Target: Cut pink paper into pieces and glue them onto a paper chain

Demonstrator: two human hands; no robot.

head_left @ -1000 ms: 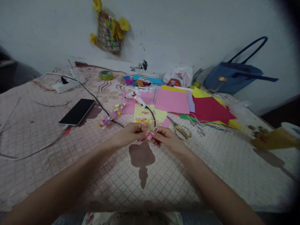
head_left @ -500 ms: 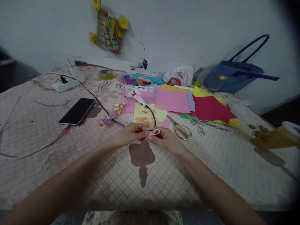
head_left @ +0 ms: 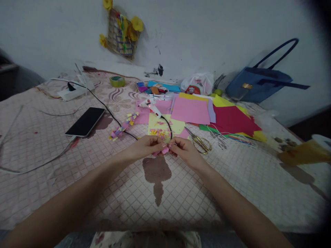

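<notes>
My left hand (head_left: 148, 145) is closed in a pinch on a small pink paper piece (head_left: 165, 150), low over the middle of the table. Right beside it, my right hand (head_left: 184, 150) pinches a white string (head_left: 174, 144) that meets the pink piece; most of the string is hidden by the fingers. Just beyond both hands lies a pale yellow sheet (head_left: 178, 120) strewn with small pink and yellow paper bits (head_left: 159, 133). A white glue gun (head_left: 153, 108) with a glowing red light rests behind it. Gold-handled scissors (head_left: 200, 143) lie by my right hand.
Left of the hands are a strip of paper flowers (head_left: 124, 126), a phone (head_left: 86, 122) on a cable, and a power strip (head_left: 74, 91). Coloured sheets (head_left: 191, 110), loose white string (head_left: 219, 141), a blue bag (head_left: 258, 84) and a yellow cup (head_left: 305, 152) stand or lie rightward.
The white string loop that stood out above my right fingers is now mostly drawn in between them. My right fingertips have shifted slightly on it; the left hand keeps the pink piece.
</notes>
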